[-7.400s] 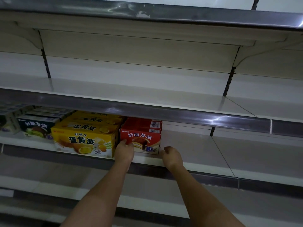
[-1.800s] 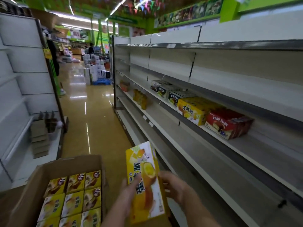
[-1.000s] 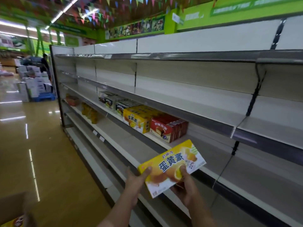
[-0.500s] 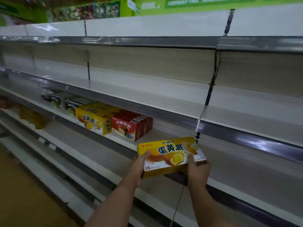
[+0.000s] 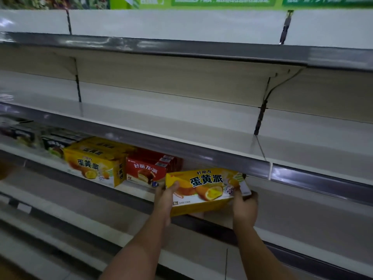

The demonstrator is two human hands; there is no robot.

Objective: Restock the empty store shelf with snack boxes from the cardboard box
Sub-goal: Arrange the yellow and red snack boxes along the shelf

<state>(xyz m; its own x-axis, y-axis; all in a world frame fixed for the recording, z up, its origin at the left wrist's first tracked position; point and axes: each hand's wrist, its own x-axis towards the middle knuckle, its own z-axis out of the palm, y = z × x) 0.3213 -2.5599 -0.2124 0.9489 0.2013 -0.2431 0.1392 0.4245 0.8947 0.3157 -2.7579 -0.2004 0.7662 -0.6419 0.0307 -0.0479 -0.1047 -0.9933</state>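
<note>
While both hands clasp yellow snack box (image 5: 205, 188) ends, left hand (image 5: 166, 201), right hand (image 5: 244, 207), box hovers at shelf front edge (image 5: 212, 221), right of red boxes (image 5: 146, 174), face outward for display.

Shelf (image 5: 302, 209): yellow boxes (image 5: 94, 166), red boxes (image 5: 147, 172), perhaps touching.

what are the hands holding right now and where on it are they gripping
Both hands hold one yellow snack box. The left hand grips its left end, thumb on the front; the right hand grips its right end.
</note>
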